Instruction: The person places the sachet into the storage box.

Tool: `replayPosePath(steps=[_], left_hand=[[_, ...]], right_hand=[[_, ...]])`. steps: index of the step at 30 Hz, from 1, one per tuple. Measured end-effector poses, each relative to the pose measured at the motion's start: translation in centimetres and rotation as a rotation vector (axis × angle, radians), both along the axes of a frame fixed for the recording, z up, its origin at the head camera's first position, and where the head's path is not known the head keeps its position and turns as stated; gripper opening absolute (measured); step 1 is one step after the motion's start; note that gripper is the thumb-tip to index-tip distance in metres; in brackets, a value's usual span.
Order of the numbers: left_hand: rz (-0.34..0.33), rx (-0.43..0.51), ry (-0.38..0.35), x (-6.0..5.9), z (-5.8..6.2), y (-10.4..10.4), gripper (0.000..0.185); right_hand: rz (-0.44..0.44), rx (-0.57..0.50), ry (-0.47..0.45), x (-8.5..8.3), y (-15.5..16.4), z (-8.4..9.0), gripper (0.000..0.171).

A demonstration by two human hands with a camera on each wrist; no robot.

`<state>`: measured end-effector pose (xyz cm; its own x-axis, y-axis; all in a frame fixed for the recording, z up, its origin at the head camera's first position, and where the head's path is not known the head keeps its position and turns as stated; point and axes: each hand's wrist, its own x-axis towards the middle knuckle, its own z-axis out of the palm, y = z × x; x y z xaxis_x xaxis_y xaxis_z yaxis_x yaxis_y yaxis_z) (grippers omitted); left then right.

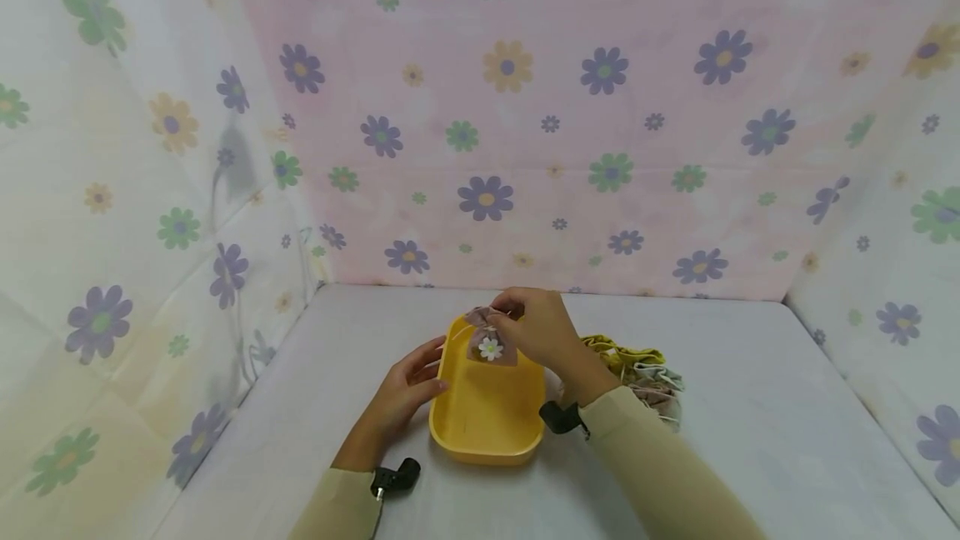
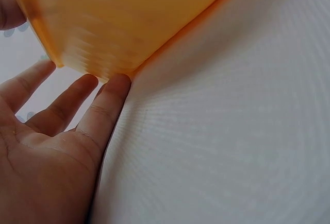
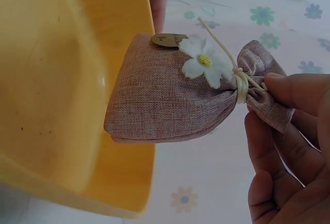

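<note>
My right hand (image 1: 542,325) pinches the gathered neck of a dusty-pink cloth sachet (image 3: 165,92) between thumb and fingers. The sachet is tied with a pale cord and bears a white fabric flower (image 3: 205,62) and a small oval tag (image 3: 167,40). In the head view it hangs over the far end of a yellow plastic tray (image 1: 487,448). At the tray's left side, my left hand (image 1: 405,390) holds the wall, thumb over the rim and fingers outside. The left wrist view shows those fingertips (image 2: 119,82) against the lower outer wall.
To the right of the tray, partly behind my right forearm, lies a pile of cloth sachets (image 1: 656,373) in mustard, grey and pink. A white cloth covers the table (image 1: 720,457). Flower-printed curtains (image 1: 555,148) enclose the back and both sides.
</note>
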<state>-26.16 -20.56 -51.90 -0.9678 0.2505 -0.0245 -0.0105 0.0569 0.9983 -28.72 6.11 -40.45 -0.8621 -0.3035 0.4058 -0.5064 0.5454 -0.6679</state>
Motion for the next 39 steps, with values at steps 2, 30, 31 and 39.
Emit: replayPosePath(steps=[2, 30, 31, 39], left_hand=[[-0.002, -0.002, 0.002, 0.0, 0.0, 0.0, 0.073], [-0.002, 0.004, -0.01, 0.0, 0.1, 0.0, 0.072], [-0.002, 0.005, -0.012, 0.0, 0.1, -0.1, 0.071], [-0.007, 0.001, -0.003, 0.0, 0.0, 0.0, 0.071]], right_hand=[[-0.011, 0.002, -0.009, -0.2, -0.2, -0.3, 0.006], [-0.046, 0.025, -0.118, -2.9, -2.6, -3.7, 0.007], [-0.046, 0.025, -0.125, -2.9, -2.6, -3.8, 0.007], [-0.057, 0.065, -0.177, -2.8, -2.8, -3.6, 0.01]])
